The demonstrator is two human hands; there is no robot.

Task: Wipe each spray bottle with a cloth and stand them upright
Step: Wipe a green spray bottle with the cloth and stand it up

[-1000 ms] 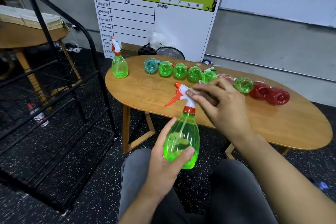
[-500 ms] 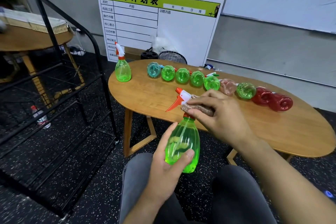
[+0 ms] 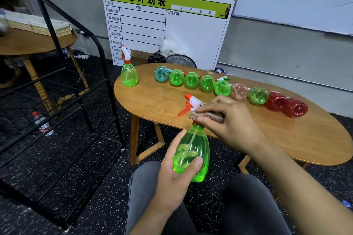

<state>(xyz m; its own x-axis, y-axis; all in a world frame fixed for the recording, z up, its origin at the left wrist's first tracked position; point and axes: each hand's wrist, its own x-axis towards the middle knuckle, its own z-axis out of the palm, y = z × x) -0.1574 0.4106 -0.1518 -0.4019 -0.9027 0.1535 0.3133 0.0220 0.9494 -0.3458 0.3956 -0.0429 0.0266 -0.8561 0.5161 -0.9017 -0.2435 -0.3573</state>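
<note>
My right hand (image 3: 231, 120) has slid the cloth (image 3: 207, 116) from the spray head down to the neck; left hand (image 3: 177, 170) grips the green bottle (image 3: 193, 155) above my lap, so its body comes next.

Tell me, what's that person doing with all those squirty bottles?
They are cleaning them. The left hand holds a green spray bottle over their lap, and the right hand rubs a brown cloth around its neck. One green bottle stands upright on the wooden table. A row of bottles lies on its side there.
</note>
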